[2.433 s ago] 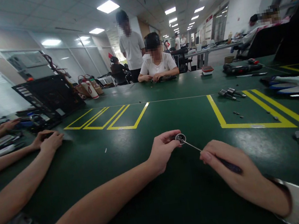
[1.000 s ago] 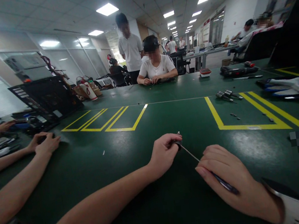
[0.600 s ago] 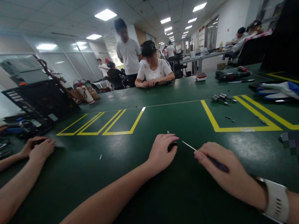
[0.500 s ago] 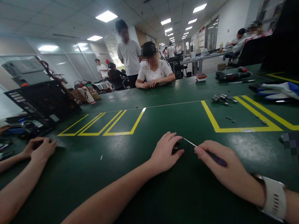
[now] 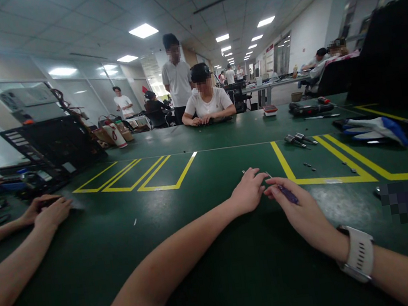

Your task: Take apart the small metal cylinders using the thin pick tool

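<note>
My left hand (image 5: 249, 192) lies palm down on the green table (image 5: 210, 253), fingers stretched forward; whatever is under it is hidden. My right hand (image 5: 299, 208) is right beside it, shut on a thin screwdriver with a purple handle (image 5: 287, 193). The screwdriver's metal shaft points toward my left fingertips. A tiny metal piece (image 5: 243, 171) lies just beyond my left hand. I wear a white wristband (image 5: 357, 253) on the right wrist.
A co-worker's hands (image 5: 48, 210) rest on the table at the left, near a black computer case (image 5: 51, 144). Screwdriver bits (image 5: 296, 139) and small screws (image 5: 308, 164) lie inside yellow floor-tape lines (image 5: 285, 164). White-and-blue gloves (image 5: 373, 125) lie at the right. A person (image 5: 206, 103) sits opposite.
Both my hands have slid forward and to the right across the table. The small round metal part that my left fingers held up earlier went down under the hand and no longer shows.
</note>
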Available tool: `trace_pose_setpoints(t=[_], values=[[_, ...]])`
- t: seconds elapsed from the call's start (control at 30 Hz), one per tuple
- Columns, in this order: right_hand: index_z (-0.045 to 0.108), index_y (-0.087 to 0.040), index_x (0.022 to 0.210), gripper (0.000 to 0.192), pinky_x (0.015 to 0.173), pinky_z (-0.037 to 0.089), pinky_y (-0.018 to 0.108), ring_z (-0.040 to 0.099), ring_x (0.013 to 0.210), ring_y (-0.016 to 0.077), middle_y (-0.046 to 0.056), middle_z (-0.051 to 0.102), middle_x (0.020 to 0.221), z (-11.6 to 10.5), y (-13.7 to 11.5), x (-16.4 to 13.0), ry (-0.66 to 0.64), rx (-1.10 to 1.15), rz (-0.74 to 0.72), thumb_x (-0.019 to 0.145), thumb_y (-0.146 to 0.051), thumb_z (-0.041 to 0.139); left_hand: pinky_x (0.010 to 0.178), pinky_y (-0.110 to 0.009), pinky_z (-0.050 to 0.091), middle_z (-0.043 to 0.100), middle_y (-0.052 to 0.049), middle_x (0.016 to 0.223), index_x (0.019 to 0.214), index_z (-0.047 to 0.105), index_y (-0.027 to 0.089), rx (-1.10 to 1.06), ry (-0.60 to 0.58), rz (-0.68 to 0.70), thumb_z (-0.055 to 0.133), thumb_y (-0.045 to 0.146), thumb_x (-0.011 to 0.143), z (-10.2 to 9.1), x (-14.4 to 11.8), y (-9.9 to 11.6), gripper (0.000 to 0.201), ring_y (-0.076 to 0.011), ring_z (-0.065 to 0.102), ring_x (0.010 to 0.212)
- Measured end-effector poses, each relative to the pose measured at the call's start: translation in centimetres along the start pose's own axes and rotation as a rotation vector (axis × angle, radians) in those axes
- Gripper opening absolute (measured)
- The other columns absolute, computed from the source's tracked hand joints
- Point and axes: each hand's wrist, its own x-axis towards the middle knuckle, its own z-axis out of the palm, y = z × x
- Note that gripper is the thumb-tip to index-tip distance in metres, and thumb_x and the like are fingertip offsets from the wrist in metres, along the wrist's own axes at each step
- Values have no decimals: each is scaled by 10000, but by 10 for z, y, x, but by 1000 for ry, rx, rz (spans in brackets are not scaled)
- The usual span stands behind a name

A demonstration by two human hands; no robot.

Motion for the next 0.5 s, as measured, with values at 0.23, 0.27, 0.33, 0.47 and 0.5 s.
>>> trace_pose_setpoints(t=[0.23, 0.27, 0.33, 0.47, 0.5], values=[[609, -180, 955, 195, 751, 505, 399, 631, 834, 222, 76, 663, 885, -1, -4, 3, 56, 28, 0, 843, -305, 508, 1077, -435, 288, 334, -153, 1399, 1292, 386, 151, 31, 53, 17, 450, 208, 845, 27, 71, 0, 455, -273, 292, 1329], [612, -181, 943, 185, 748, 505, 396, 631, 826, 220, 75, 666, 874, 0, -4, 2, 67, 36, -10, 840, -298, 511, 1078, -427, 291, 347, -148, 1388, 1284, 393, 157, 33, 70, 18, 451, 214, 847, 32, 80, 2, 445, -265, 304, 1322], [614, -181, 928, 171, 746, 506, 389, 628, 817, 215, 74, 668, 864, 1, -3, 2, 88, 52, -31, 837, -286, 513, 1077, -418, 299, 367, -148, 1369, 1272, 405, 158, 43, 90, 23, 472, 214, 842, 39, 95, 8, 438, -262, 315, 1315], [621, -186, 903, 164, 743, 507, 389, 625, 813, 218, 75, 666, 867, 4, 2, 1, 119, 53, -58, 829, -291, 518, 1058, -389, 338, 354, -180, 1363, 1255, 426, 112, 66, 112, 59, 500, 190, 831, 51, 112, 25, 437, -275, 317, 1306], [623, -187, 896, 164, 747, 506, 394, 625, 815, 221, 76, 666, 868, 4, 2, 1, 125, 48, -60, 827, -293, 519, 1055, -391, 343, 355, -182, 1360, 1252, 431, 109, 71, 122, 78, 499, 192, 833, 53, 114, 29, 432, -278, 325, 1300]])
